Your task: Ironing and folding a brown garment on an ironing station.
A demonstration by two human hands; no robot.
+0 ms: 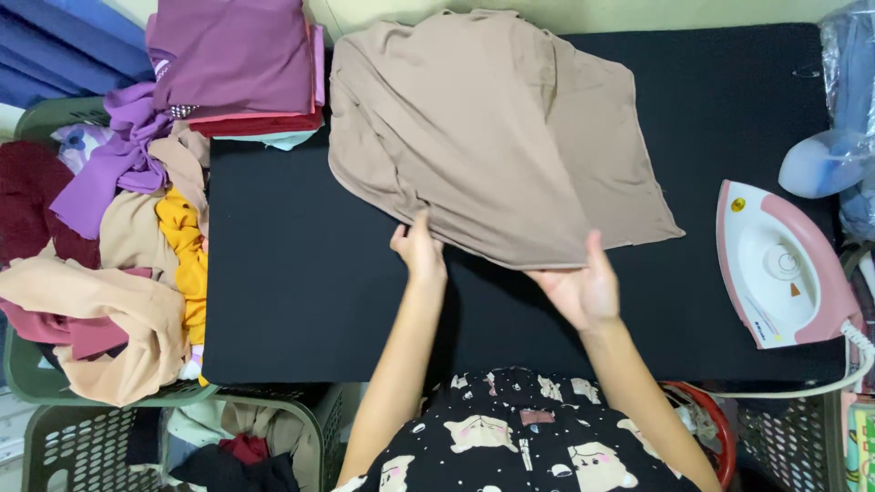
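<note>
Head view: beige cloth (492,128) edge in left hand (418,251) and right hand (581,290).

Lighting: bright, even, overhead. Shadows: soft, short, under the beige draped cloth (497,137) on the black padded bench (301,273). Glare: mild sheen on the pink-and-white plastic iron (779,264). Focus: sharp throughout; slight wide-angle stretch at edges.
</note>
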